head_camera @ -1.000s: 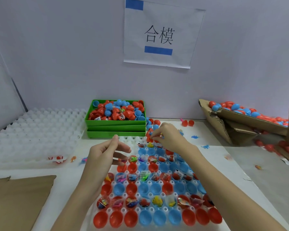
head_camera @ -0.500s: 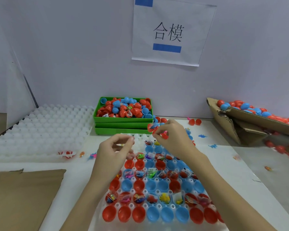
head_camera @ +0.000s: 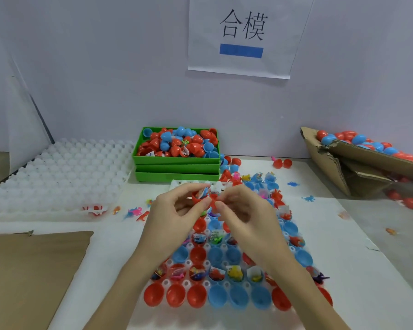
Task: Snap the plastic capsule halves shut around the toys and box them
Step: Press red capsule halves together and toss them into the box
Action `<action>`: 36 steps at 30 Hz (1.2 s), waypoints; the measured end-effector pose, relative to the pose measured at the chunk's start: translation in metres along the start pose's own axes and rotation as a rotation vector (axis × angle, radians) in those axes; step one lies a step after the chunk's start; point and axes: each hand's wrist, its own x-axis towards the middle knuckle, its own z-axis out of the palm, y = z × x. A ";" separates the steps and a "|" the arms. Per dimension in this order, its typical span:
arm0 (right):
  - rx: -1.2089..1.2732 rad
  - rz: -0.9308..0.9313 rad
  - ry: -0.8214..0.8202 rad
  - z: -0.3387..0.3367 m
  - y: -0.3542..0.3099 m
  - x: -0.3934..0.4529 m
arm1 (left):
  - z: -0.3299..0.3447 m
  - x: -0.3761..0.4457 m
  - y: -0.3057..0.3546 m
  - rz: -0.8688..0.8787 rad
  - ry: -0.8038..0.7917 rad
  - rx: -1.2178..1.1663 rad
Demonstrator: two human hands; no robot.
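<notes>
Two red capsule halves (head_camera: 204, 197) are held up in the air, above the far end of the white tray (head_camera: 224, 285) on the table (head_camera: 367, 270). A small toy in a clear wrapper can be seen poking out of the left half. The left hand (head_camera: 174, 215) is curled around one half, with the thumb and fingers (head_camera: 200, 205) pinched on its rim. The right hand (head_camera: 243, 210) is pinched on the other half, and the two halves are touching or almost touching. It cannot be told if they are lined up yet.

The halves look like thin, hard plastic, so they are probably very light and smooth. They may slip if held loosely, and may bend or crack if squeezed too hard. Each half is best held around its round back, with the rim left free, so the two rims can be pushed together until they click. The wrapper should be tucked inside first, or it may get caught in the seam.

Both wrists are raised over the tray, with the forearms reaching in from the near edge, palms turned toward each other.

Many open halves with toys are still sitting in the tray. Finished capsules are piled in the cardboard box (head_camera: 339, 167) on the right.
</notes>
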 end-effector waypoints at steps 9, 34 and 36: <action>-0.065 -0.150 0.145 0.001 -0.008 -0.002 | 0.006 -0.005 0.007 0.100 -0.041 -0.044; 0.098 -0.152 0.076 0.007 -0.009 -0.009 | 0.003 -0.005 0.014 0.081 0.043 -0.151; 0.067 -0.156 0.079 0.007 -0.008 -0.010 | 0.003 -0.005 0.014 0.057 0.053 -0.184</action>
